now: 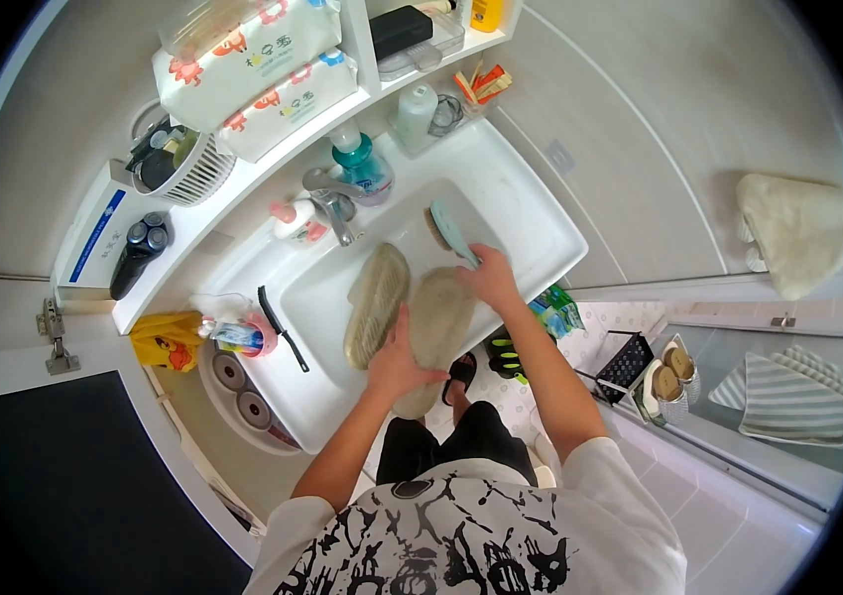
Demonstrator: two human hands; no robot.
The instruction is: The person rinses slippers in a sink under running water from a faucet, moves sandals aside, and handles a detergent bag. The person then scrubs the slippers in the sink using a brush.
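Observation:
My left hand (398, 363) is closed on a beige slipper (441, 309), its thumb across the pale sole; the fingers underneath are partly hidden. This slipper slants over the front rim of the white sink (307, 297). In my right hand (490, 281) is the handle of a light blue-green scrub brush (449, 230). The brush's brown bristles face left, above the basin and apart from the slipper. A second beige slipper (379, 309), with a ridged sole showing, lies in the basin just left of my left hand.
A faucet (332, 203), a blue pump bottle (367, 169) and a white-pink bottle (295, 220) stand behind the basin. A black brush (284, 330) lies on the left rim beside a pink cup (255, 335). An open cabinet door (94, 476) fills the lower left.

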